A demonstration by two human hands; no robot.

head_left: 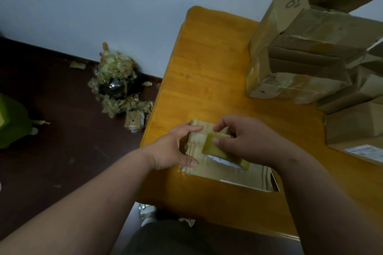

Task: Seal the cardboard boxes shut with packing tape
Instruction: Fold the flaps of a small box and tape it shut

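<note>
A flat cardboard box [228, 174] lies on the wooden table [207, 64] near its front left corner, its top shiny with tape. My right hand [248, 141] grips a yellowish roll of packing tape [223, 153] and holds it on the box top. My left hand [176, 147] holds the box's left end, fingers over the far edge and thumb on the near side. Part of the box is hidden beneath both hands.
A stack of cardboard boxes [306, 51], some with open flaps, fills the table's back right. More boxes [356, 128] sit at the right edge. On the dark floor to the left is a black bin [118, 85] overflowing with crumpled tape, and a green object [10, 122].
</note>
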